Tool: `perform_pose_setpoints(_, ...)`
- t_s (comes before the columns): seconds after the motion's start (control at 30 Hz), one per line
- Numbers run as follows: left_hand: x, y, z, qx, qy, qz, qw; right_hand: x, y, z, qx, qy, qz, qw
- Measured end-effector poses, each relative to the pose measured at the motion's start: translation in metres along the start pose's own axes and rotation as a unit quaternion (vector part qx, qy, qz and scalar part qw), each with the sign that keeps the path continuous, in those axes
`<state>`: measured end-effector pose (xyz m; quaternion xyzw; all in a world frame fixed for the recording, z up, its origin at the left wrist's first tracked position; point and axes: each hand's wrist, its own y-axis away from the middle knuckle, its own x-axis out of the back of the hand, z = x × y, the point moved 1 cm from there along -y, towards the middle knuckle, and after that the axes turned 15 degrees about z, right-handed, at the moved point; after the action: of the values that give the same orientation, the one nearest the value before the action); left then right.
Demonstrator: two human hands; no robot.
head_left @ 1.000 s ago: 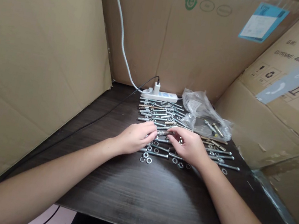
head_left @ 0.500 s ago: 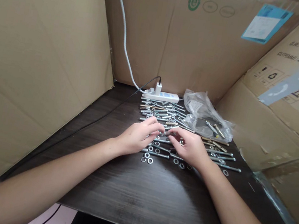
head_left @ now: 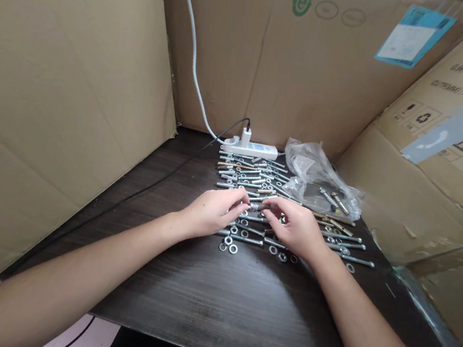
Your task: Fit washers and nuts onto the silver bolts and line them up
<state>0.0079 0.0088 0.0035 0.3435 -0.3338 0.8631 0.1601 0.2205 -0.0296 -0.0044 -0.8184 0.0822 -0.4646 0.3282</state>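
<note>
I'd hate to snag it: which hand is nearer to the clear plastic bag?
Right: the right hand is on the near side of the clear plastic bag; the left hand is farther off, toward the near left.

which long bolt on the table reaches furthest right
The lowest silver bolt right of the right hand, just above a lone washer; its end passes those of the two bolts above it.

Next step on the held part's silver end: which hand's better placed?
Probably the left hand: it sits just beside the silver end of the metal part, though contact is unclear. The right hand appears to pinch the darker end, so could steady it.
</note>
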Motion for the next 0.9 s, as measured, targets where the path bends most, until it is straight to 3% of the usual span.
perform_pose_setpoints(0.37,-0.0024,-0.0004,-0.0039,-0.001,-0.021,-0.021,1.000,0.0003,-0.0004,0.0003,-0.004,0.005,-0.001,1.000)
perform_pose_setpoints(0.53,0.0001,-0.0001,-0.0015,0.022,0.001,0.015,1.000,0.0000,-0.0007,-0.0008,-0.001,0.001,0.002,1.000)
perform_pose_setpoints(0.63,0.0008,0.0008,0.0006,-0.014,0.040,0.044,0.998,-0.0006,-0.0003,-0.0004,0.000,-0.004,0.003,1.000)
perform_pose_setpoints(0.73,0.0002,0.0016,0.0015,-0.051,0.057,0.045,0.996,-0.0007,-0.0001,-0.0006,0.004,-0.007,0.005,1.000)
perform_pose_setpoints(0.9,0.0001,0.0012,0.0014,-0.017,0.042,0.033,0.998,-0.0003,-0.0002,-0.0009,0.002,-0.004,0.002,1.000)
